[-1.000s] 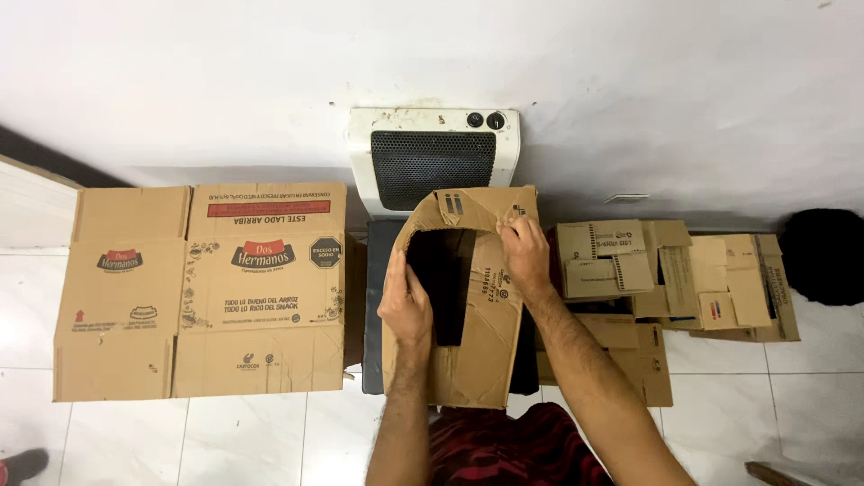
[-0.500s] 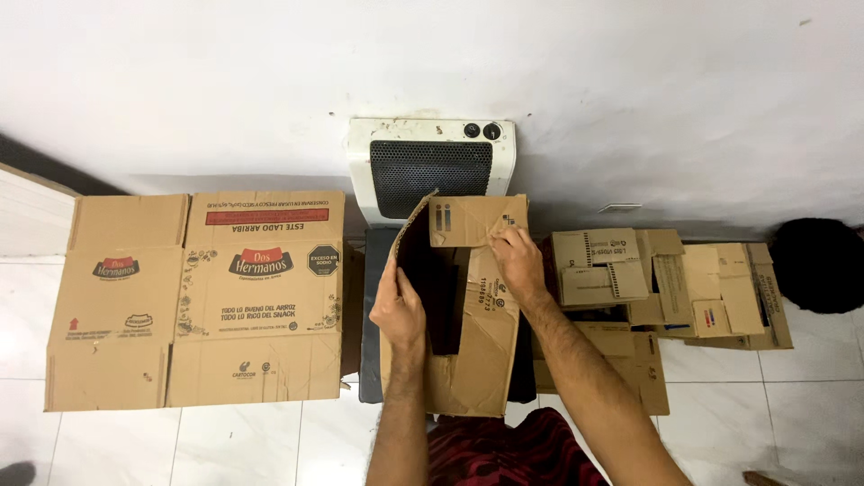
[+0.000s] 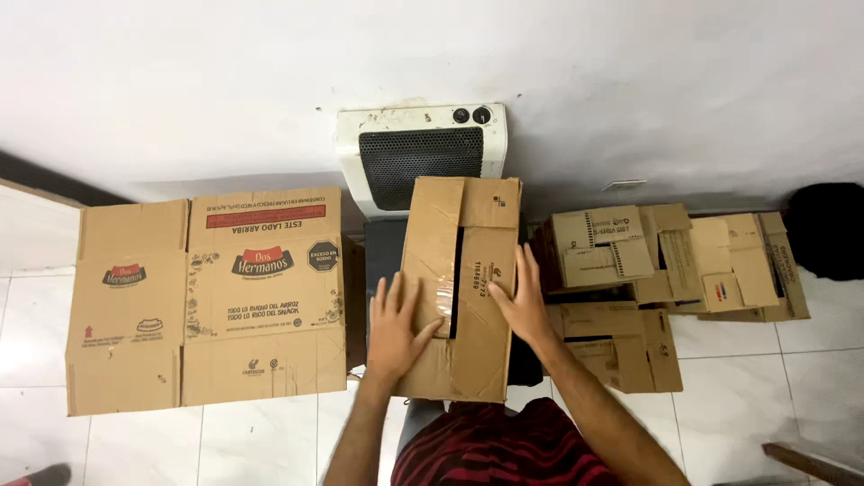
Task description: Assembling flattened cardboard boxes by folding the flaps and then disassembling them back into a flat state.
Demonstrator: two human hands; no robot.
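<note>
From the head view, the left hand (image 3: 396, 326) and right hand (image 3: 519, 299) both lie flat, fingers spread, pressing the box (image 3: 461, 286) at centre, with a flattened carton (image 3: 209, 301) left, smaller boxes (image 3: 657, 274) right and a heater (image 3: 420, 155) beyond.

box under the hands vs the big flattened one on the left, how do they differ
The box under the hands is narrow and mostly plain, with clear tape and a dark slit down its middle; the big box is much wider and carries red and black printing. The left hand and right hand press flat on the narrow box; nothing touches the big box. Both are brown cardboard, flattened.
</note>
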